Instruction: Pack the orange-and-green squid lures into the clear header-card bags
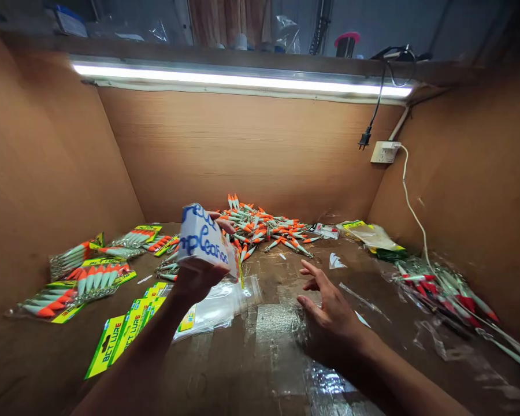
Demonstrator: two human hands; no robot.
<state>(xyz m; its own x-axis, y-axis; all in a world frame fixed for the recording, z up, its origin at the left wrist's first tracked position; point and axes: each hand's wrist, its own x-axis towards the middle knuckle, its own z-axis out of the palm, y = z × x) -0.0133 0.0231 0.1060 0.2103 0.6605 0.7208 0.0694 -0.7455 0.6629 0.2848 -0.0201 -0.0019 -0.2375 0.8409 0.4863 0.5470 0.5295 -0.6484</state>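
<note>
I have the box [203, 245] clasped in my left hand [205, 274] above the desk [216, 378]; my right hand [323, 300] hangs loose, holding nothing. Cards [123, 332] and bags [212, 309] lie below, the lure pile [260, 228] beyond.

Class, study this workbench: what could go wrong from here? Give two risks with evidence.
1. The left hand alone holds the box up, so it might slip and fall on the clear bags nearby.
2. The white cable runs down among the red-and-pale lures on the right, so moving those might snag it.
</note>
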